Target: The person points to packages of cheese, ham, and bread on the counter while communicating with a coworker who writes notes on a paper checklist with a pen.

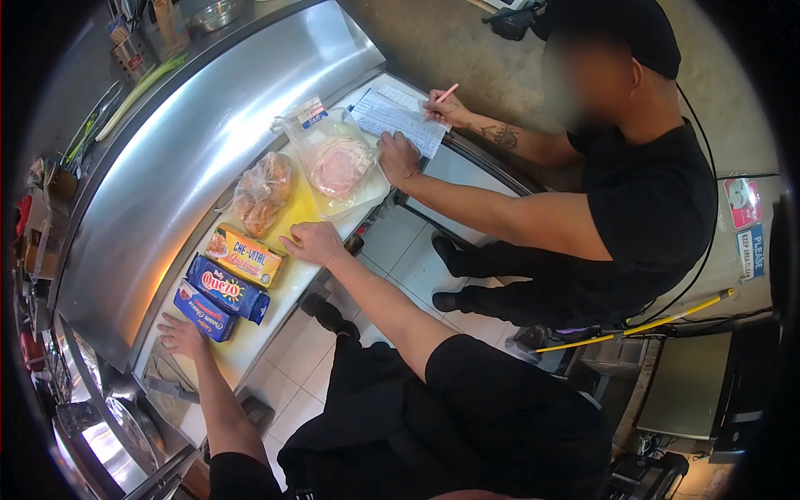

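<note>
My left hand [182,336] lies with spread fingers at the near end of the white counter, beside a blue cream cheese box [206,312]. Next to that box is a blue Quezo cheese pack [223,288], then a yellow Che-Vital box [247,255]. Over the yellow cutting board [304,205] rests my right hand [315,243], holding nothing, its fingers loosely apart near the yellow box. Beyond it sit a knotted plastic bag of orange-brown food [261,192] and a clear pack of sliced ham [337,169] in a white tray [372,187].
A co-worker [642,192] in black stands at the right, holding a pink pen [447,92] over written sheets [402,117]. A steel panel [208,125] runs behind the counter. Green onion stalks [137,96] lie on the upper ledge. A yellow pole [642,325] leans low at the right.
</note>
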